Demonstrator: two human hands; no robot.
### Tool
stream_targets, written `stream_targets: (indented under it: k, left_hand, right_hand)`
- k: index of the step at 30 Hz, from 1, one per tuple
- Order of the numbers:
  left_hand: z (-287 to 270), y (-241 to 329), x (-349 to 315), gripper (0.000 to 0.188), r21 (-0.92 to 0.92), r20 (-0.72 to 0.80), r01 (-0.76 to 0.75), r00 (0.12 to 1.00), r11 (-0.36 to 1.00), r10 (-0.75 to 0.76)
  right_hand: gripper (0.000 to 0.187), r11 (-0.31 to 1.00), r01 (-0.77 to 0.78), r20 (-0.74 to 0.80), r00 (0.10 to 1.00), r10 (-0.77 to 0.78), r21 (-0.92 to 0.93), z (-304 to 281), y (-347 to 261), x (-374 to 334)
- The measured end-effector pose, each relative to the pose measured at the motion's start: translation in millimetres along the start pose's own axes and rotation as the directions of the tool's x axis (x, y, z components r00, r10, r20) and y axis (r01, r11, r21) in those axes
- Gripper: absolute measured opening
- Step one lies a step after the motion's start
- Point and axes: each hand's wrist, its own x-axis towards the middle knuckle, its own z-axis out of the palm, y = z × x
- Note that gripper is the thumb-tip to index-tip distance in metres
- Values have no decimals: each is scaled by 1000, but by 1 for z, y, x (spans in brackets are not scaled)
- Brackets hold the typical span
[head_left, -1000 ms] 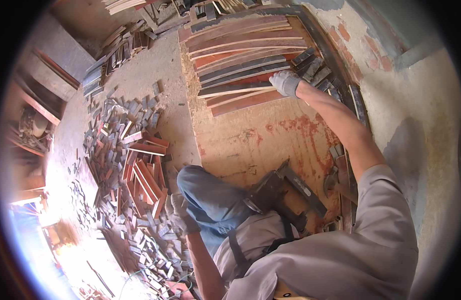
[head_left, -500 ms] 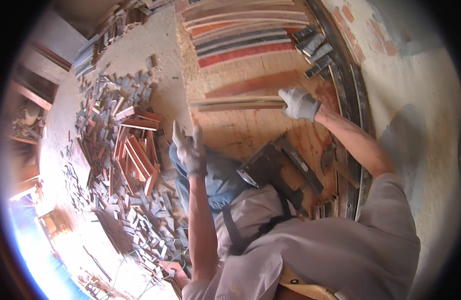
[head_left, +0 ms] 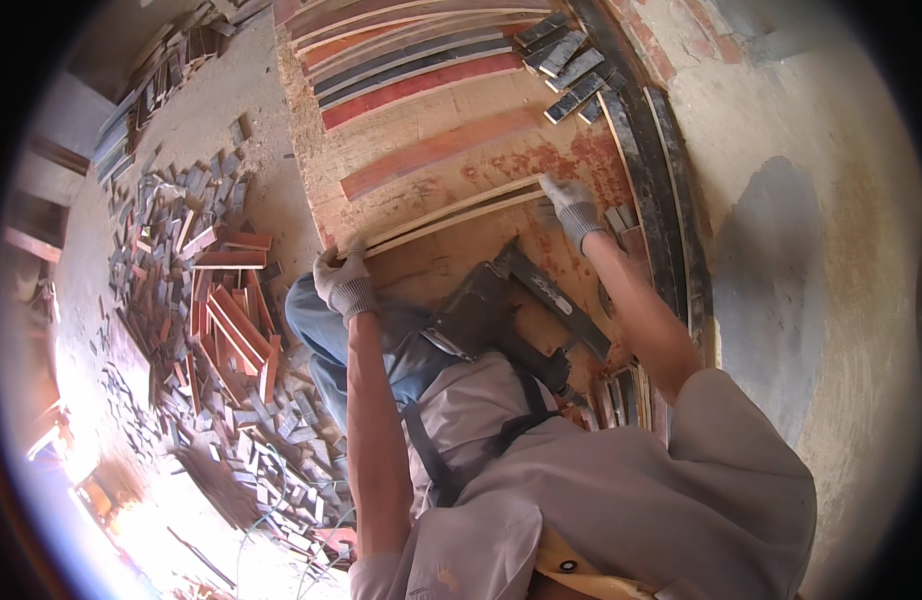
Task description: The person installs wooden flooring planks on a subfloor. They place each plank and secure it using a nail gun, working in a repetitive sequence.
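Two thin pale-edged wooden strips (head_left: 453, 213) lie close together, slanting across in front of me. My left hand (head_left: 343, 282), in a grey-white work glove, is closed around their left end. At the far right end, my right hand (head_left: 571, 206), gloved the same way, has its fingers closed on them. Just beyond the strips, a reddish-brown flat strip (head_left: 436, 153) rests on the wooden board (head_left: 326, 160). A black nail gun (head_left: 496, 305) lies nearer to me, between my forearms and beside my bent left knee.
Several red, black and brown strips (head_left: 421, 88) lie in rows at the board's far end. Short black blocks (head_left: 575, 70) are stacked to their right. Long dark bars (head_left: 636, 170) run along the wall (head_left: 771, 110). Wood offcuts (head_left: 196, 200) cover the floor at left.
My left hand has moved from open beside the strips to closed on their left end. The strips now slant, left end nearer me. The whole view has shifted.
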Motion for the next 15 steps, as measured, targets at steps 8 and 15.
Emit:
stream_targets:
  k: [8, 15]
  left_hand:
    - [-17, 6, 7, 51, -128, 96, 97, 992, 987, -85]
    - [-32, -3, 6, 44, -492, 295, 203, 954, 847, -57]
  right_hand:
    - [31, 931, 2, 188, 979, -76, 366, -29, 23, -30]
    - [23, 899, 65, 99, 988, -119, 433, -43, 42, -54]
